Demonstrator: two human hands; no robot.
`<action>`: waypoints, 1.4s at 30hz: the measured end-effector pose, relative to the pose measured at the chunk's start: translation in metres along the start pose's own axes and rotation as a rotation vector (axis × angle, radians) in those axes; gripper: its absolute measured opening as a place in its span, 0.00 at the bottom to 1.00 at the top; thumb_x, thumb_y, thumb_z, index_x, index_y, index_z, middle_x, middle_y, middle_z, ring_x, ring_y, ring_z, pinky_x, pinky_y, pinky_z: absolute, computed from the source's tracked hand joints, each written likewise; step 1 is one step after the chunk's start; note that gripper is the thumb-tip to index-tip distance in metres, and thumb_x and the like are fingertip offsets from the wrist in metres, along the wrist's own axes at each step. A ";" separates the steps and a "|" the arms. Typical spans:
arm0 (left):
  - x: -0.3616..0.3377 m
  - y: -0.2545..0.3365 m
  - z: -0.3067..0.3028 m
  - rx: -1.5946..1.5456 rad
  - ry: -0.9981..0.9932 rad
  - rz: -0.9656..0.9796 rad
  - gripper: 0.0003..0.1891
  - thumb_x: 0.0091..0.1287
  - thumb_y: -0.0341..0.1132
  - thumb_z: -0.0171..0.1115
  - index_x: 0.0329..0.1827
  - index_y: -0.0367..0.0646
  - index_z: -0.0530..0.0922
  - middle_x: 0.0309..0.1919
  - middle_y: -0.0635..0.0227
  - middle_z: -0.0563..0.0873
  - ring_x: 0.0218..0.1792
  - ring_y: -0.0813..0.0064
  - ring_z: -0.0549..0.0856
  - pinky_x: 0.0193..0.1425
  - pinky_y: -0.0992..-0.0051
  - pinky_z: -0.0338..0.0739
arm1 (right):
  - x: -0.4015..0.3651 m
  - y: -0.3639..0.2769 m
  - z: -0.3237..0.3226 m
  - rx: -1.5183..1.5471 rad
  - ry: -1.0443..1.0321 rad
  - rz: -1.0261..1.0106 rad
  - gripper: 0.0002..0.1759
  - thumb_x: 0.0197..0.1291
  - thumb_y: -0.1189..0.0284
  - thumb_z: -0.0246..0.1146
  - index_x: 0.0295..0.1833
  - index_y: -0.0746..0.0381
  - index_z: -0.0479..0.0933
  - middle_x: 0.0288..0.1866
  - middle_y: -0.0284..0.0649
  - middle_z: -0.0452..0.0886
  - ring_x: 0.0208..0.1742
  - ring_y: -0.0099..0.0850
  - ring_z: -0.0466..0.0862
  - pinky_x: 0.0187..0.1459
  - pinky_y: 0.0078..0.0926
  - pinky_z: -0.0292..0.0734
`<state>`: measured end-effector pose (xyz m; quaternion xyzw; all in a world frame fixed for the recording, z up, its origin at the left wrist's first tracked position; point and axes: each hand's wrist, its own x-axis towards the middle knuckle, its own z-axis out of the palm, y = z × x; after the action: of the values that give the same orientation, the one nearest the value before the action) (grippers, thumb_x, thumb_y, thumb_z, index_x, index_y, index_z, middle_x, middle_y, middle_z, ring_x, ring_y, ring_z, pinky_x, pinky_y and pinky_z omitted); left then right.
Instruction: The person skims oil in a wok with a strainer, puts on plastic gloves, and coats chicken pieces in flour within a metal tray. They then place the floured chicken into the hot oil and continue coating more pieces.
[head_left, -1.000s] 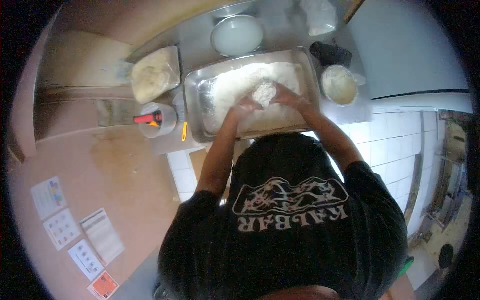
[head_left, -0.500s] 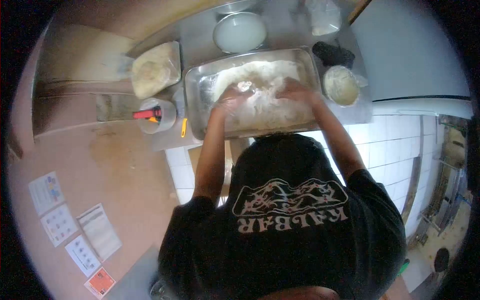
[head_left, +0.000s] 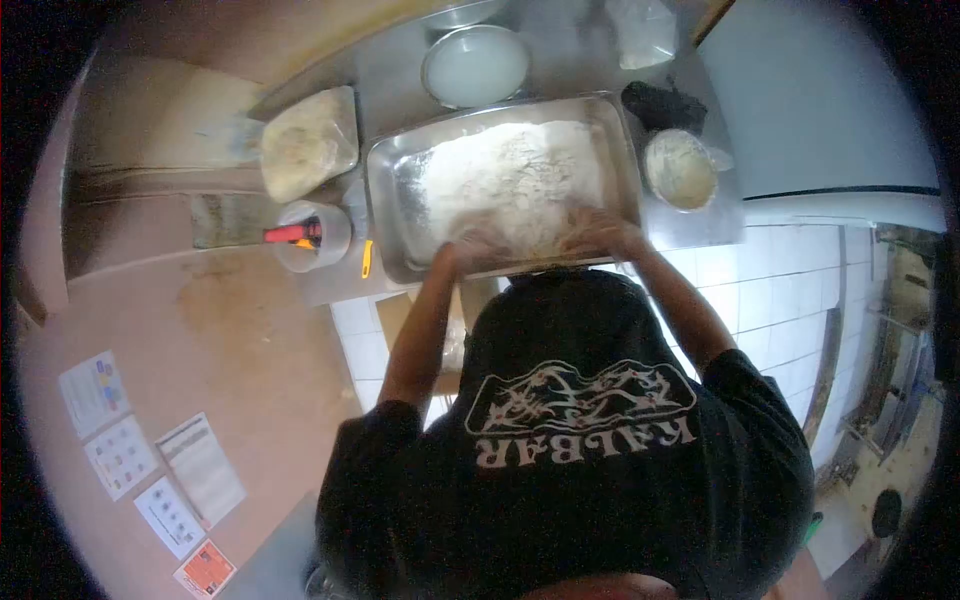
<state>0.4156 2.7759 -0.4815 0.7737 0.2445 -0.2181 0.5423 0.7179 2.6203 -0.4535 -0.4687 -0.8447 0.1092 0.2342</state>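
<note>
A deep metal tray (head_left: pixel 400 195) holds a broad heap of white flour (head_left: pixel 515 160), its surface crumbly in the middle. Both hands are down in it by the near wall, on either side of a small pile. My left hand (head_left: pixel 482 240) is at the near left, smeared by motion and partly lost against the flour. To its right, my right hand (head_left: pixel 603 233) is just as blurred, touching flour near the tray's right corner. Whether the fingers are closed round any flour is not visible.
A round bowl (head_left: pixel 475 65) stands behind the tray. On the right are a flour-dusted bowl (head_left: pixel 682 172), a black bundle (head_left: pixel 665 105) and a clear plastic bag (head_left: pixel 642 35). Leftward sit a wrapped pale mass (head_left: pixel 310 145), a tub (head_left: pixel 330 245) with red-handled tools and a yellow-handled tool (head_left: pixel 367 260).
Both hands have drawn back toward my body, from the middle of the flour to the tray's near side. More of the flour's middle now shows.
</note>
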 end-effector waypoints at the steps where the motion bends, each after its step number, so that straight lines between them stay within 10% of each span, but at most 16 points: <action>1: 0.003 0.019 0.012 -0.115 0.038 -0.040 0.20 0.63 0.42 0.62 0.53 0.39 0.78 0.49 0.62 0.83 0.47 0.70 0.81 0.52 0.70 0.77 | 0.018 -0.014 0.008 0.347 -0.255 0.330 0.41 0.58 0.64 0.63 0.74 0.58 0.54 0.54 0.48 0.80 0.62 0.39 0.73 0.66 0.33 0.67; 3: 0.009 0.051 0.024 -0.352 0.132 -0.062 0.19 0.62 0.41 0.64 0.52 0.38 0.78 0.47 0.62 0.83 0.45 0.70 0.82 0.51 0.69 0.77 | 0.025 -0.015 0.024 0.611 -0.331 0.572 0.39 0.60 0.62 0.62 0.73 0.59 0.54 0.53 0.48 0.80 0.59 0.41 0.75 0.65 0.34 0.68; 6: 0.003 0.095 0.021 -0.744 0.327 0.116 0.22 0.60 0.40 0.66 0.55 0.37 0.77 0.46 0.61 0.84 0.42 0.71 0.83 0.50 0.67 0.78 | 0.021 0.001 0.047 0.620 0.003 0.398 0.38 0.61 0.59 0.61 0.72 0.62 0.56 0.55 0.50 0.77 0.56 0.43 0.76 0.63 0.37 0.69; 9: 0.044 0.047 0.015 -0.231 0.743 0.141 0.27 0.58 0.40 0.69 0.58 0.36 0.74 0.46 0.61 0.84 0.39 0.70 0.84 0.49 0.67 0.80 | 0.049 0.003 -0.024 0.739 -0.145 0.564 0.36 0.63 0.58 0.60 0.71 0.64 0.58 0.61 0.51 0.72 0.58 0.44 0.75 0.63 0.40 0.67; 11: 0.020 0.086 -0.026 -0.259 0.539 0.022 0.29 0.58 0.42 0.69 0.59 0.36 0.73 0.46 0.60 0.84 0.43 0.67 0.83 0.52 0.67 0.79 | 0.070 0.005 -0.040 0.265 -0.369 0.838 0.34 0.64 0.60 0.59 0.70 0.64 0.60 0.65 0.50 0.69 0.58 0.41 0.75 0.63 0.39 0.68; 14: 0.006 0.120 -0.056 0.037 0.607 -0.163 0.29 0.58 0.50 0.67 0.55 0.37 0.77 0.42 0.56 0.85 0.45 0.64 0.83 0.55 0.66 0.76 | 0.056 0.048 -0.008 0.114 -0.189 0.584 0.31 0.63 0.59 0.60 0.68 0.61 0.64 0.66 0.49 0.69 0.59 0.38 0.74 0.63 0.38 0.67; 17: 0.012 0.120 -0.099 0.160 0.460 0.075 0.30 0.57 0.54 0.67 0.55 0.40 0.77 0.44 0.56 0.85 0.43 0.65 0.82 0.55 0.65 0.74 | 0.054 0.084 -0.017 0.326 -0.350 0.558 0.33 0.61 0.59 0.61 0.69 0.61 0.63 0.66 0.51 0.70 0.63 0.38 0.73 0.64 0.36 0.66; 20: 0.020 0.133 -0.133 0.280 0.205 -0.104 0.35 0.58 0.55 0.66 0.66 0.45 0.70 0.54 0.53 0.81 0.47 0.58 0.83 0.57 0.66 0.77 | 0.074 0.074 -0.053 0.649 -0.239 0.806 0.38 0.57 0.60 0.64 0.71 0.60 0.61 0.68 0.50 0.66 0.68 0.40 0.67 0.68 0.36 0.60; 24: 0.052 0.095 -0.107 -0.294 0.644 0.045 0.41 0.52 0.40 0.74 0.68 0.38 0.64 0.51 0.56 0.82 0.51 0.62 0.81 0.61 0.68 0.72 | 0.076 0.082 -0.010 0.918 0.020 0.755 0.43 0.53 0.64 0.68 0.73 0.61 0.58 0.70 0.49 0.64 0.70 0.41 0.64 0.70 0.34 0.58; 30: 0.088 -0.018 -0.031 -0.678 0.387 0.459 0.42 0.60 0.36 0.68 0.73 0.37 0.54 0.58 0.52 0.78 0.58 0.62 0.77 0.64 0.63 0.71 | 0.082 0.023 0.037 0.624 0.254 0.522 0.47 0.49 0.67 0.70 0.73 0.65 0.55 0.70 0.51 0.62 0.69 0.40 0.65 0.68 0.36 0.62; 33: 0.037 0.058 -0.032 -0.606 0.462 0.290 0.41 0.63 0.43 0.65 0.73 0.35 0.54 0.62 0.48 0.74 0.60 0.60 0.77 0.66 0.64 0.69 | 0.074 0.016 0.002 0.797 0.005 0.710 0.43 0.50 0.65 0.69 0.69 0.65 0.59 0.67 0.51 0.68 0.63 0.41 0.71 0.65 0.37 0.66; 35: 0.034 0.069 -0.036 -0.486 0.507 -0.007 0.43 0.63 0.51 0.63 0.73 0.32 0.53 0.65 0.45 0.70 0.63 0.58 0.74 0.68 0.62 0.66 | 0.069 0.031 0.015 0.347 -0.204 0.779 0.37 0.50 0.58 0.68 0.63 0.65 0.69 0.65 0.51 0.70 0.54 0.42 0.78 0.62 0.38 0.68; 38: 0.043 0.041 -0.035 -0.367 0.545 -0.353 0.50 0.61 0.62 0.59 0.72 0.29 0.52 0.68 0.41 0.64 0.69 0.53 0.66 0.72 0.61 0.61 | 0.007 0.083 0.085 1.360 0.143 0.612 0.36 0.54 0.65 0.67 0.67 0.65 0.63 0.60 0.45 0.75 0.58 0.38 0.76 0.61 0.35 0.70; 40: -0.003 0.121 -0.060 -0.299 0.561 -0.448 0.53 0.60 0.66 0.57 0.72 0.28 0.52 0.70 0.39 0.60 0.71 0.50 0.62 0.74 0.61 0.58 | 0.050 0.074 0.052 0.352 -0.235 0.453 0.33 0.59 0.56 0.61 0.64 0.65 0.68 0.64 0.49 0.71 0.61 0.39 0.74 0.64 0.37 0.66; 42: 0.004 0.079 -0.064 -0.291 0.509 -0.236 0.45 0.64 0.60 0.56 0.70 0.29 0.57 0.67 0.43 0.65 0.69 0.57 0.65 0.73 0.64 0.59 | 0.060 0.040 -0.014 0.753 -0.108 0.497 0.38 0.56 0.61 0.65 0.69 0.64 0.62 0.63 0.43 0.74 0.58 0.37 0.76 0.63 0.37 0.68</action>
<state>0.4721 2.8133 -0.4056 0.6838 0.4892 -0.0418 0.5397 0.7276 2.6914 -0.4396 -0.5331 -0.6191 0.4858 0.3107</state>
